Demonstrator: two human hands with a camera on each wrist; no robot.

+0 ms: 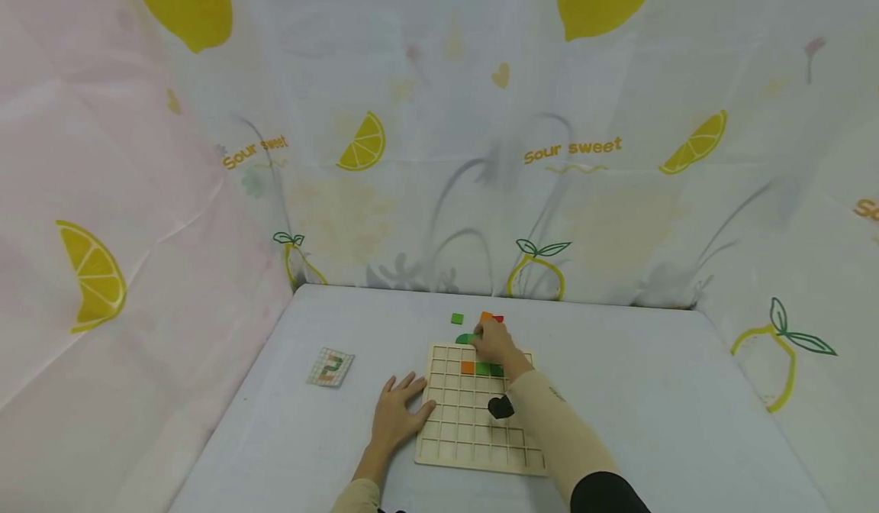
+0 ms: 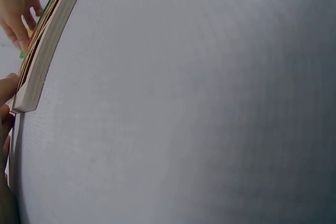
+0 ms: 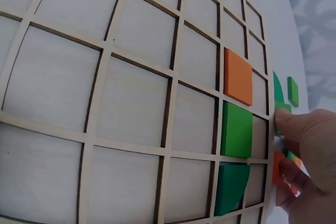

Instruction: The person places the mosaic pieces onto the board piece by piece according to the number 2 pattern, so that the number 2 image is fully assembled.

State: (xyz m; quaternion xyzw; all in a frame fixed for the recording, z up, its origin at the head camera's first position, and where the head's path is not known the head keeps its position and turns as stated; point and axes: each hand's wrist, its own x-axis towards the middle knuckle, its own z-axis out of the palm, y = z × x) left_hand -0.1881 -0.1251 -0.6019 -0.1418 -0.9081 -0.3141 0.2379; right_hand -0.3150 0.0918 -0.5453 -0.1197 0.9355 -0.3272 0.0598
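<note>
A light wooden grid board lies on the table. Set in its cells in a row are an orange square tile, a light green square tile and a dark green rounded tile. My left hand rests at the board's left edge, fingers spread, thumb touching the rim. Past the far edge, my right hand has its thumb on another light green square tile and seems to pinch it; the other fingers are curled near an orange piece, partly hidden.
Loose beyond the board lie a green square, a dark green curved piece, an orange piece and a red piece. A pattern card lies left on the white table. A lemon-print cloth hangs behind.
</note>
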